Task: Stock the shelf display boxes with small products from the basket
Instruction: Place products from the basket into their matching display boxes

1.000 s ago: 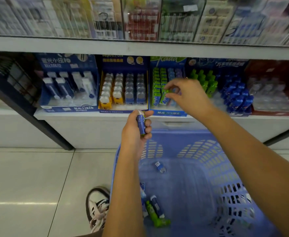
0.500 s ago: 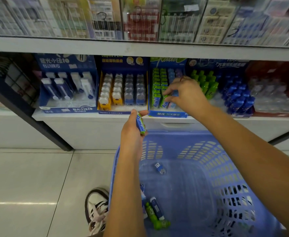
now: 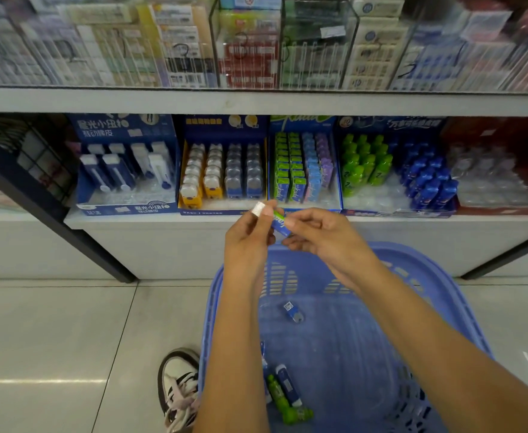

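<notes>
My left hand (image 3: 250, 235) and my right hand (image 3: 322, 235) meet above the blue basket (image 3: 437, 282), both pinching one small blue and green product pack (image 3: 278, 221). The left fingers hold its white upper end, the right fingers its lower part. Just behind the hands stands the display box (image 3: 306, 204) with rows of green, blue and purple packs. In the basket lie a small blue item (image 3: 293, 311), a blue tube (image 3: 287, 384) and a green tube (image 3: 283, 401); my left forearm hides more at the basket's left wall.
Other display boxes line the low shelf: blue and white items (image 3: 125, 170) at left, yellow and blue ones (image 3: 222, 173), green and blue bottles (image 3: 397, 170) at right. A glass case (image 3: 256, 42) of packets sits above. My shoe (image 3: 178, 389) stands on the tiled floor beside the basket.
My right hand has drawn back from the display box to the pack in my left hand and now pinches it too. The left hand has stayed put, turning the pack.
</notes>
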{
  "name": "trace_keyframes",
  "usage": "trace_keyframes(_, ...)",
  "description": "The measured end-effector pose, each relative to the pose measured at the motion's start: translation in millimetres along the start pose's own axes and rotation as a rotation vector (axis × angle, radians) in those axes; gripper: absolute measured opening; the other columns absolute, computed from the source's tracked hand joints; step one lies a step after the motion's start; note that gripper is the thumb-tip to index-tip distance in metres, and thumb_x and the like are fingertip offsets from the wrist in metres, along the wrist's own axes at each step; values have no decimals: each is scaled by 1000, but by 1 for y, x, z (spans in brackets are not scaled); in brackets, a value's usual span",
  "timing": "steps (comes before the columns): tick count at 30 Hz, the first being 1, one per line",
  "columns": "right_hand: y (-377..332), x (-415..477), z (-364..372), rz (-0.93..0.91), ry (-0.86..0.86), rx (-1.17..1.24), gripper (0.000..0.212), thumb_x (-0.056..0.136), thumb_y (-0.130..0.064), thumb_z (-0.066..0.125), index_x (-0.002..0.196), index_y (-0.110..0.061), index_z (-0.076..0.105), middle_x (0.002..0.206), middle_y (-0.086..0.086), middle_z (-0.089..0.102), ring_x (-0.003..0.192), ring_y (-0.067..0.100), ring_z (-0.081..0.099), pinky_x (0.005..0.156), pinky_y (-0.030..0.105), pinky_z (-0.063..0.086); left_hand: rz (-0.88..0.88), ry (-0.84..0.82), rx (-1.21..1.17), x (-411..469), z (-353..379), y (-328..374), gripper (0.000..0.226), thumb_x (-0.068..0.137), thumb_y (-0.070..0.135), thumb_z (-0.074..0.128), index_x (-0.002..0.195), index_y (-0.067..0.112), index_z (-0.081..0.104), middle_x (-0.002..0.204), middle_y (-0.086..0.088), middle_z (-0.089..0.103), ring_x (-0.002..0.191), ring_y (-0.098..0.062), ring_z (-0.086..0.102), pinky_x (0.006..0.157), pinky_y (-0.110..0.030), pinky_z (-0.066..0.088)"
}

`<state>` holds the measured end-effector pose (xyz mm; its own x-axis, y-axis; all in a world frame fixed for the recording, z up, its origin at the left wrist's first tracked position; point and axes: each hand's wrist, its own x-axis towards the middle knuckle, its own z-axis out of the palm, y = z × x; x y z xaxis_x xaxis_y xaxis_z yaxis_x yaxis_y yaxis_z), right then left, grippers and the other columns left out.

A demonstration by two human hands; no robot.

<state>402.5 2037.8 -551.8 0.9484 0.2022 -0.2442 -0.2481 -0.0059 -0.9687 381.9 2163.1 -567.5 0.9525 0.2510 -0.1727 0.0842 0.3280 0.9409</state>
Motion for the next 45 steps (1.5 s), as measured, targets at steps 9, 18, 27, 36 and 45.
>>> trace_keyframes(9, -27, 22, -15, -442, 293, -378, 15, 82, -14, 71, 90, -25, 66, 83, -9, 70, 76, 5, 66, 71, 14, 52, 228, 76, 506, 8, 4, -6, 29, 96, 22, 54, 123, 15, 61, 118, 1, 64, 109, -12, 59, 88, -14, 47)
trace_keyframes(18, -44, 50, -13, -559, 139, -947, 22, 84, -20, 69, 104, -13, 69, 95, 3, 70, 81, 11, 63, 80, 23, 53, 367, -56, 922, 17, 2, -19, 45, 96, 16, 51, 140, 8, 44, 145, -3, 38, 129, -16, 43, 98, -6, 23)
trace_keyframes(27, -37, 64, -2, -515, 46, -1044, 22, 81, -12, 71, 101, -5, 70, 105, 10, 64, 84, 17, 64, 85, 26, 52, 364, -63, 819, 20, 0, -22, 42, 95, 14, 52, 137, 9, 47, 142, -2, 43, 124, -18, 49, 106, -31, 41)
trace_keyframes(36, -11, 32, -11, -501, 55, -912, 15, 79, -21, 73, 87, -16, 62, 71, -6, 57, 57, 0, 48, 59, 7, 37, 320, -9, 914, 9, -13, -11, 16, 91, 13, 55, 94, 7, 69, 87, -6, 69, 72, -14, 60, 60, -7, 38)
trace_keyframes(45, 174, -39, -25, 284, -931, -1238, 34, 85, -6, 61, 119, -8, 61, 118, 16, 63, 109, 31, 59, 93, 36, 46, -538, -677, 1575, -38, -29, -121, 29, 94, 12, 48, 116, -1, 61, 119, -18, 62, 111, -30, 58, 76, -25, 43)
